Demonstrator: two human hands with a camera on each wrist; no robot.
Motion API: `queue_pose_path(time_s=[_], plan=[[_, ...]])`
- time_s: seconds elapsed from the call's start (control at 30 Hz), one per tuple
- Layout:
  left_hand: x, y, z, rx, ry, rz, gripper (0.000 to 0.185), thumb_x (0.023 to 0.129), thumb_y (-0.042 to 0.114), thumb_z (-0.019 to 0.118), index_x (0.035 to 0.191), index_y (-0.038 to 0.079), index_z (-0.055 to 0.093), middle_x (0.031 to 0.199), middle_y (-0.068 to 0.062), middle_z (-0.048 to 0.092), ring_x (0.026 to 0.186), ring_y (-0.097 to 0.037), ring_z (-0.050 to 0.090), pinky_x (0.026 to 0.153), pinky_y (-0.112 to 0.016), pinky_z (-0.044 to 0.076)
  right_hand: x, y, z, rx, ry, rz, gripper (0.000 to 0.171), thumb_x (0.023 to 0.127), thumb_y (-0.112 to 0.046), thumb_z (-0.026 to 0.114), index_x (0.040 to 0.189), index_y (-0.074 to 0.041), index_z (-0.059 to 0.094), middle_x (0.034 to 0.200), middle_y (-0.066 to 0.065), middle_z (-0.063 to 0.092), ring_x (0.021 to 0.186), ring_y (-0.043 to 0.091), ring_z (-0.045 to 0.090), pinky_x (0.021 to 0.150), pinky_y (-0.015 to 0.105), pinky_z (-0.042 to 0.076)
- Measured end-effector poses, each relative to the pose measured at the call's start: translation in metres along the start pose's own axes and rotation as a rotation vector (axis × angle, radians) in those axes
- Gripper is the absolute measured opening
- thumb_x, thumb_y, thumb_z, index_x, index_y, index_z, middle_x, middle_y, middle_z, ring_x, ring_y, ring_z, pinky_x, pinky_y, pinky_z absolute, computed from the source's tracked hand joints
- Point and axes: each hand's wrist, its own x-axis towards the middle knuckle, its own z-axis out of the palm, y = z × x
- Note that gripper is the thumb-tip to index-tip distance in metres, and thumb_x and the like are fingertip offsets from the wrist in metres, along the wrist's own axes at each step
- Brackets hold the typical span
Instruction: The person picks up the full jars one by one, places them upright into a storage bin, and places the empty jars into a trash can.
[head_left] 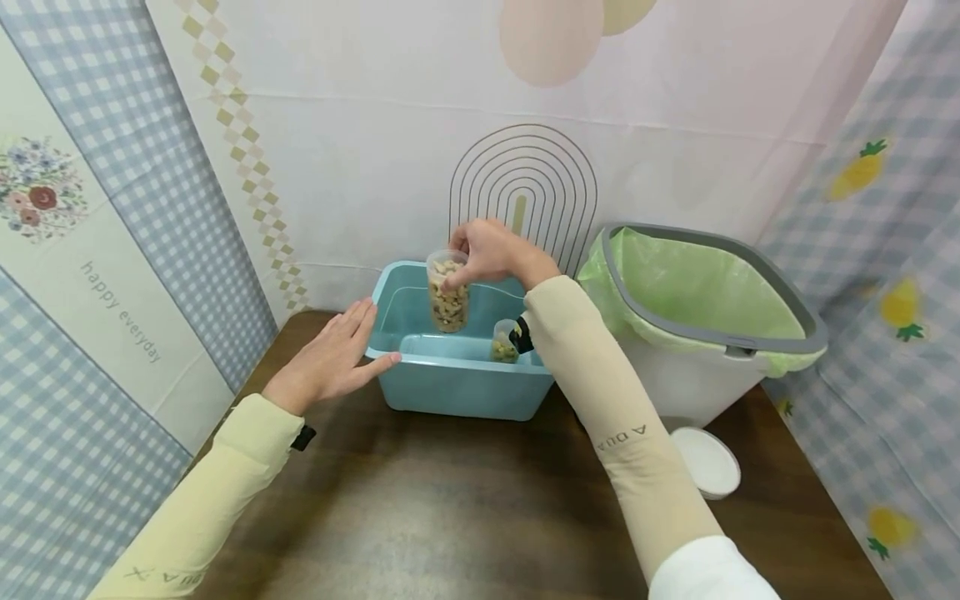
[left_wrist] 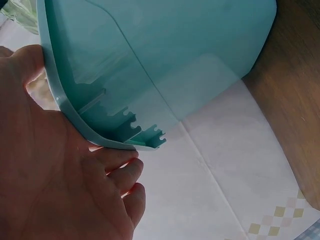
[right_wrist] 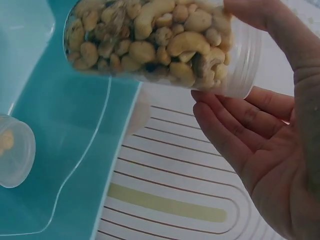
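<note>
Looking down from the head camera, I see the right hand (head_left: 491, 250) holding a clear jar of nuts (head_left: 447, 294) by its open top, with the fingers pinched round the rim. The jar hangs upright over the blue tub (head_left: 457, 379), partly down inside it. In the right wrist view the jar of nuts (right_wrist: 155, 42) is full of cashews, and the fingers (right_wrist: 230, 125) curl under its threaded rim. A 2nd small jar (head_left: 505, 342) stands inside the tub near the front right corner (it has something yellow in it). The left hand (head_left: 330, 362) is flat and open, fingers straight, pressed against the left end of the tub. The left wrist view shows the palm (left_wrist: 45, 170) touching the tub's rim (left_wrist: 75, 120). A white bin with a green bag (head_left: 697, 308) stands just right of the tub, and a white lid (head_left: 708, 462) lies on the brown table (head_left: 450, 517) in front of the bin.
</note>
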Motion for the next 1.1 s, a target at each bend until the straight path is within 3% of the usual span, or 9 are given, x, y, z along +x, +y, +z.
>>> queue_pose_path(time_s=[0.23, 0.53, 0.77, 0.97, 1.1], plan=[[0.0, 0.002, 0.001, -0.003, 0.002, 0.005, 0.099, 0.108, 0.063, 0.043, 0.167, -0.006, 0.006, 0.177, -0.025, 0.003, 0.166, -0.043, 0.006, 0.134, -0.061, 0.009, 0.012, 0.017, 0.013, -0.022, -0.02, 0.061, 0.048, 0.084, -0.035, 0.087, 0.117, -0.004, 0.071, 0.109, 0.008, 0.071, 0.093, 0.021, 0.059, 0.078, 0.031, 0.052], [0.002, 0.003, -0.001, -0.015, 0.001, 0.001, 0.098, 0.108, 0.063, 0.043, 0.168, -0.005, 0.006, 0.178, -0.024, 0.004, 0.166, -0.04, 0.005, 0.135, -0.06, 0.009, 0.024, 0.042, 0.031, -0.011, -0.003, 0.06, 0.038, 0.084, -0.036, 0.088, 0.095, -0.008, 0.065, 0.092, 0.004, 0.059, 0.086, 0.019, 0.054, 0.07, 0.029, 0.045], [-0.002, -0.002, 0.0, -0.018, -0.001, -0.016, 0.1, 0.108, 0.065, 0.043, 0.168, -0.004, 0.004, 0.178, -0.023, 0.002, 0.166, -0.041, 0.004, 0.135, -0.06, 0.008, 0.033, 0.048, 0.043, 0.016, -0.01, 0.039, 0.042, 0.084, -0.033, 0.089, 0.109, -0.006, 0.069, 0.102, 0.006, 0.066, 0.089, 0.02, 0.056, 0.072, 0.029, 0.048], [-0.002, -0.001, -0.001, -0.026, -0.008, -0.017, 0.099, 0.108, 0.064, 0.043, 0.168, -0.004, 0.004, 0.178, -0.023, 0.002, 0.167, -0.04, 0.004, 0.135, -0.059, 0.008, 0.036, 0.058, 0.056, 0.004, -0.023, 0.017, 0.038, 0.084, -0.034, 0.091, 0.098, -0.008, 0.067, 0.089, 0.003, 0.061, 0.079, 0.017, 0.053, 0.066, 0.028, 0.044], [-0.001, 0.001, 0.0, -0.038, -0.004, -0.011, 0.098, 0.108, 0.062, 0.045, 0.167, -0.006, 0.006, 0.177, -0.024, 0.003, 0.166, -0.041, 0.005, 0.135, -0.06, 0.009, 0.035, 0.065, 0.066, 0.015, -0.042, 0.033, 0.04, 0.083, -0.034, 0.091, 0.105, -0.007, 0.071, 0.091, 0.003, 0.063, 0.08, 0.017, 0.054, 0.067, 0.028, 0.045]])
